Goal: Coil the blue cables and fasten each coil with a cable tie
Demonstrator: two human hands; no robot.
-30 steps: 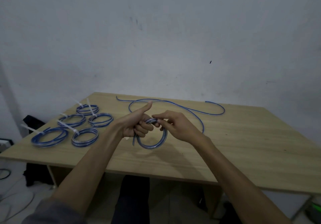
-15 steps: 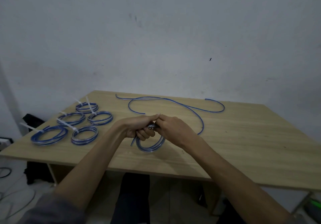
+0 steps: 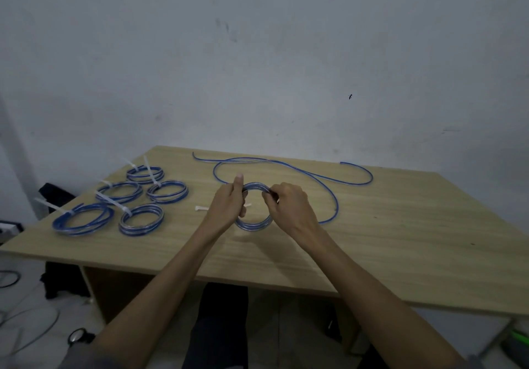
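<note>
A small coil of blue cable (image 3: 254, 225) hangs between my hands over the middle of the wooden table (image 3: 400, 254). My left hand (image 3: 226, 208) grips the coil's left side, thumb pointing up. My right hand (image 3: 289, 205) pinches the coil's top right. The uncoiled length of this blue cable (image 3: 335, 194) runs from my right hand in a wide loop toward the table's far edge. A loose white cable tie (image 3: 201, 208) lies on the table just left of my left hand, partly hidden behind it.
Several finished blue coils with white ties lie at the table's left: one near the front left (image 3: 83, 220), one beside it (image 3: 141, 220), three farther back (image 3: 167, 192). A grey wall rises behind. Dark items and cords lie on the floor at left.
My hands have moved apart on the coil, left thumb raised again, and the coil now shows as a wider ring. The loose tail on the table has shortened and shifted.
</note>
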